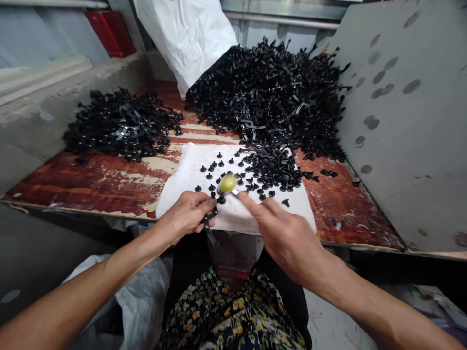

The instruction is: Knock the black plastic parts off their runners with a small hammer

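My left hand [188,211] pinches a jointed black plastic strip [210,226], whose ringed lower end hangs past the front edge of the cloth. Opposite it, my right hand [286,233] is closed around a tool with a rounded yellow end [228,183], smeared by motion. A short pale piece shows between that yellow end and the index finger; the handle is hidden in the palm. The yellow end is close to the left fingertips; contact cannot be made out. Small black round-based plugs [211,187] are scattered beneath on a white cloth [178,204].
Beyond the cloth rises a large heap of black parts [270,92], beneath a white sack [189,34]. A smaller heap [120,126] lies left on the worn red-brown tabletop [69,180]. A spotted grey panel [401,121] borders the right side.
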A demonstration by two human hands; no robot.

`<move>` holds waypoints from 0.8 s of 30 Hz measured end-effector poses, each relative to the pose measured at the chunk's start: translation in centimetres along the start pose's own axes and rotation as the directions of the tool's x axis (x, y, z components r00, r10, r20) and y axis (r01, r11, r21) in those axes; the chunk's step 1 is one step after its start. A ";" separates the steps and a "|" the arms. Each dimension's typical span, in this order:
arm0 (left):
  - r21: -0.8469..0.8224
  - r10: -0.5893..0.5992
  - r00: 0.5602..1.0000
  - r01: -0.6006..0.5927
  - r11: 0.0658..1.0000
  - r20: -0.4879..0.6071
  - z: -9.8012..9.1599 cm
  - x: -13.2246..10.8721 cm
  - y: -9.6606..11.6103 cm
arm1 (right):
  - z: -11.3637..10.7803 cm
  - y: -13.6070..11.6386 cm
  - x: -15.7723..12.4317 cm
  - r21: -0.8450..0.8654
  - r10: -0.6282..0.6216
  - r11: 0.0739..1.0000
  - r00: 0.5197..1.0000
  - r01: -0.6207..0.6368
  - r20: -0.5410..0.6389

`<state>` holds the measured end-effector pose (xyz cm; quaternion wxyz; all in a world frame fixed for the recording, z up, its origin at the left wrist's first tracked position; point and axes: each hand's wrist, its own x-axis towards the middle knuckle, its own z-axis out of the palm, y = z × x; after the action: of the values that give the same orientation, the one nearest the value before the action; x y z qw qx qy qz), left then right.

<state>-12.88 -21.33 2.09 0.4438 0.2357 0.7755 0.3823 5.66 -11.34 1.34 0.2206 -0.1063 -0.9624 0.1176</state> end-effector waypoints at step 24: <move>0.173 0.287 0.950 -0.306 0.936 0.124 -6.8 0.5 -0.7 | 2.3 -0.1 -0.5 0.506 0.208 0.853 0.973 -0.130 -0.100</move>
<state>-19.06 -24.06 3.43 0.3937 0.4095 0.7414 0.3573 5.02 -11.94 -0.83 0.3013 -0.1392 -0.8673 0.3711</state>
